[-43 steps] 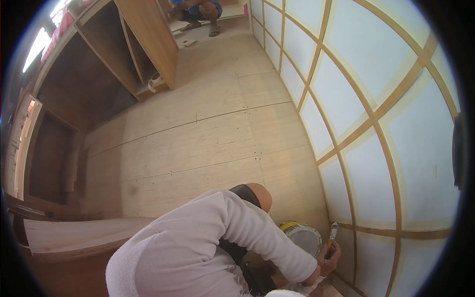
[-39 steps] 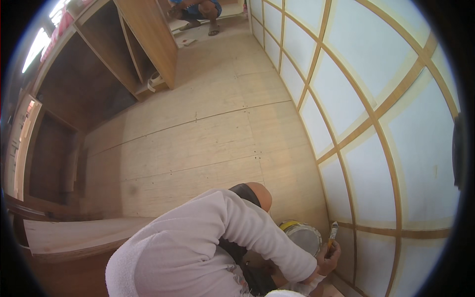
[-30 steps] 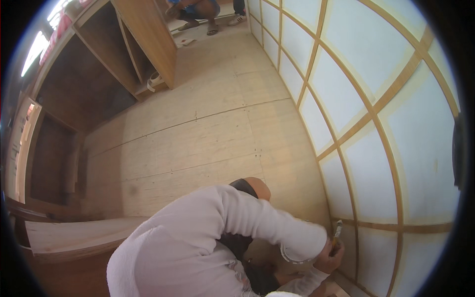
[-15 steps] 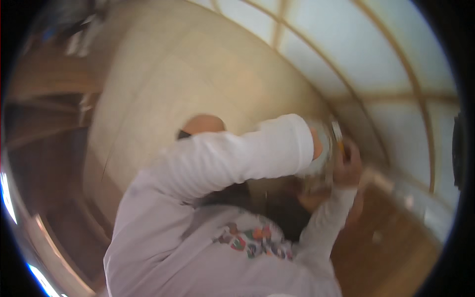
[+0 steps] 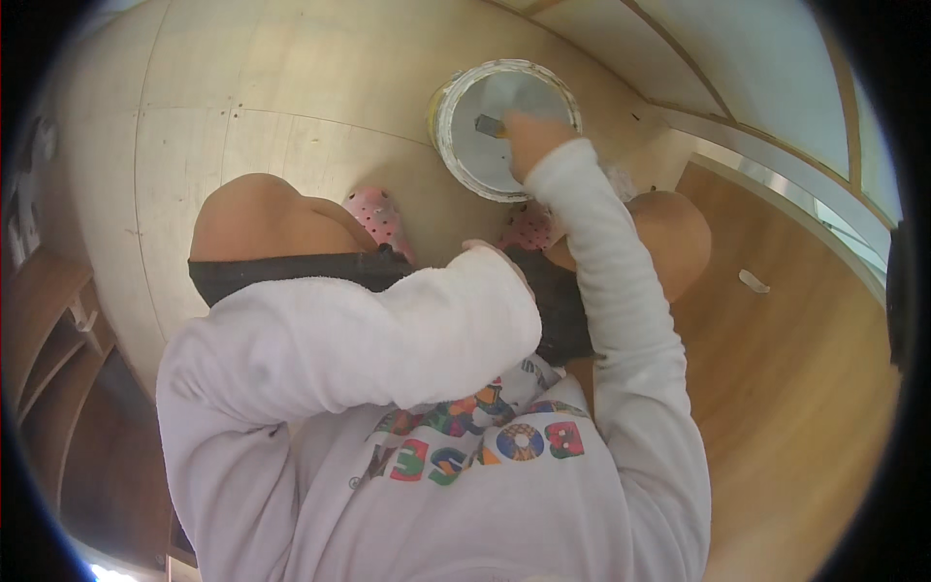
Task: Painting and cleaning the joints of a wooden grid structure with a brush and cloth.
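Observation:
Over the open bucket (image 5: 444, 145) of pale grey-white material, my right hand (image 5: 539, 142) is closed around a small tool (image 5: 488, 125). Its flat grey head points left and its handle is yellow; whether it is a brush or a scraper I cannot make out. Crusted white residue coats the bucket's rim. My left hand (image 5: 499, 260) is held in front of my lap, largely hidden behind its own white sleeve. Little of its fingers shows, and nothing can be seen in it.
Pink dotted clogs (image 5: 378, 221) are on my feet, on a pale panelled floor (image 5: 291, 78). White panels in wooden frames (image 5: 786, 78) rise at upper right. A brown wooden board (image 5: 776, 388) with a small white scrap (image 5: 753, 281) lies right. Wooden shelving (image 5: 58, 359) stands left.
The view has turned and sharpened. My left arm has drawn back from beside the bucket to my lap. My right hand has brought the tool over the bucket's opening.

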`<action>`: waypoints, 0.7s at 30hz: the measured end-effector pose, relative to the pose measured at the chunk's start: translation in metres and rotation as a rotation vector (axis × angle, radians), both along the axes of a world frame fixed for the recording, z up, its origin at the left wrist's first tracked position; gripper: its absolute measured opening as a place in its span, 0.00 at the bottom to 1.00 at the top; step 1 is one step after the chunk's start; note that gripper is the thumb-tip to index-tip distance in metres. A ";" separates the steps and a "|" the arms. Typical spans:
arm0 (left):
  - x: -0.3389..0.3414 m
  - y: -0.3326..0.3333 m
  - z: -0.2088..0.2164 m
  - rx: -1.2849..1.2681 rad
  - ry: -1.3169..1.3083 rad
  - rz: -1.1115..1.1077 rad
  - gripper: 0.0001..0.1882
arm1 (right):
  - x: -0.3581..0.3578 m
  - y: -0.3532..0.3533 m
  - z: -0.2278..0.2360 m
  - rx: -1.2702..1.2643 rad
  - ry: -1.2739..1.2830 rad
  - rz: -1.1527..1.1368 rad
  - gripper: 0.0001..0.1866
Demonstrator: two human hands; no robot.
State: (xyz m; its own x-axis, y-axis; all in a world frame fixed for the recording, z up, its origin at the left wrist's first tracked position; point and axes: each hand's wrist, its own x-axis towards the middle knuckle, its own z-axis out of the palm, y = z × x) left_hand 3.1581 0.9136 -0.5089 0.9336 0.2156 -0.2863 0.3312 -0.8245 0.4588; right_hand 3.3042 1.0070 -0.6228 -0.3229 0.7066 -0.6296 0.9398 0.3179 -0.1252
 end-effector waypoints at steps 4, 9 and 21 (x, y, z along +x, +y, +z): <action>0.010 0.012 0.002 -0.227 0.136 -0.009 0.25 | -0.018 0.012 -0.023 -0.112 -0.057 0.038 0.14; 0.007 0.019 0.008 -0.164 0.145 -0.058 0.27 | -0.025 0.014 -0.037 -0.178 -0.099 0.045 0.16; 0.038 0.015 0.003 -0.278 0.395 -0.019 0.34 | -0.020 0.013 -0.041 -0.196 -0.088 -0.014 0.16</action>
State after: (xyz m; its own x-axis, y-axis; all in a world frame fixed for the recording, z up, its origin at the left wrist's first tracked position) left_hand 3.1958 0.9285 -0.5063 0.7447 0.0646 -0.6642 0.5104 -0.6964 0.5045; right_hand 3.2845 1.0198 -0.6634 -0.2513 0.5718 -0.7809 0.9541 0.2821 -0.1004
